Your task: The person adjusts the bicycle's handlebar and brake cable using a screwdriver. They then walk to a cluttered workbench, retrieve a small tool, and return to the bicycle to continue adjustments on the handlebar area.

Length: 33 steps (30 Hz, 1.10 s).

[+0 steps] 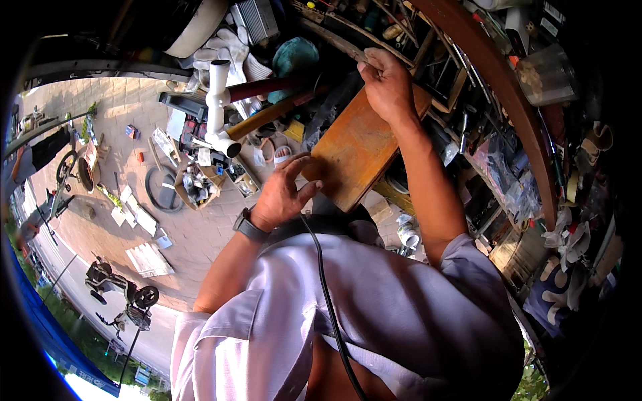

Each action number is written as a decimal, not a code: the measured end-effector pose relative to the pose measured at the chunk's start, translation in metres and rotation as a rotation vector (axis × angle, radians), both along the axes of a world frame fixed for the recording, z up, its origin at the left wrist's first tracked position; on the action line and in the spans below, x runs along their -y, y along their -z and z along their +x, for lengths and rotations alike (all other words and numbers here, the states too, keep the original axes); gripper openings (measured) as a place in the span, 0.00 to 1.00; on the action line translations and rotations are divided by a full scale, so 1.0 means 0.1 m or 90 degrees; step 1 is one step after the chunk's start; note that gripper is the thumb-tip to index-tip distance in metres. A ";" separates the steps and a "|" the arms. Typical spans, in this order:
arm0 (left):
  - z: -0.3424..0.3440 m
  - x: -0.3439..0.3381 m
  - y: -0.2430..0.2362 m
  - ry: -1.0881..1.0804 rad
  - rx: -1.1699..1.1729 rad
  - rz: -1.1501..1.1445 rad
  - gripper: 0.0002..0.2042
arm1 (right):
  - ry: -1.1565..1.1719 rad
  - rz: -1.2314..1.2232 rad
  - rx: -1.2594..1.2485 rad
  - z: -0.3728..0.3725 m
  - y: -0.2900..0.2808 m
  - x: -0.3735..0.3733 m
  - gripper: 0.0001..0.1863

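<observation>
A worn, orange-brown wooden board lies tilted in front of my body, like a small bench top or lid. My left hand, with a dark watch on the wrist, is at the board's near left edge. Its fingers are bent and the thumb stands apart; nothing shows between them. Beyond the board's far right end is my right hand, its fingers drawn together beside a long thin wooden strip. Whatever it pinches is too small or hidden to tell. A black cable hangs down over my shirt.
White pipe fittings stand left of the board. A cluttered tool shelf fills the far right, behind a curved brown beam. Boxes of parts and a black tyre lie on the paving. A person is far left.
</observation>
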<state>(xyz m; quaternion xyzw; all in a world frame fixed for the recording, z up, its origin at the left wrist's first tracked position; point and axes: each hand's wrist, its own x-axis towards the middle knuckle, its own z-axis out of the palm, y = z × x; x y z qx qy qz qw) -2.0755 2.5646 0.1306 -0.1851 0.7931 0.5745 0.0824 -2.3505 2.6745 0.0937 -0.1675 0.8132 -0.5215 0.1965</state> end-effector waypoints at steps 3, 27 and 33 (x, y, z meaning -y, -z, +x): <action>0.38 0.13 0.05 -0.177 0.069 0.040 0.22 | -0.026 0.117 -0.167 -0.46 0.15 0.53 0.16; 2.85 -0.50 0.67 -0.700 0.395 0.191 0.17 | -0.333 0.797 -0.698 -2.50 1.57 1.64 0.14; 2.89 -0.62 0.77 -0.726 0.397 0.216 0.18 | -0.211 0.583 -0.340 -2.61 1.58 1.70 0.15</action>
